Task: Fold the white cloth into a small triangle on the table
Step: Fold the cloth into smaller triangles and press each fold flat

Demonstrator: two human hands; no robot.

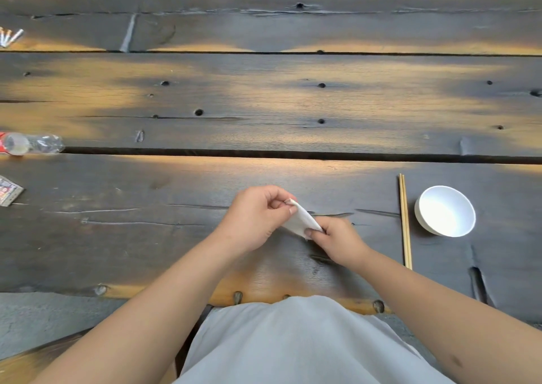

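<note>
At the lower centre of the frame, my left hand (pixel 258 216) pinched the upper corner of the white cloth (pixel 300 221) and my right hand (pixel 337 240) pinched its lower corner, just above the counter (pixel 176 237). Matching edges squarely before pressing the crease would serve best.

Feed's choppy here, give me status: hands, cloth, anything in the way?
Left hand and right hand both pinching white cloth. Cloth small, folded, held between them. Chopsticks and bowl off right, apart.
</note>
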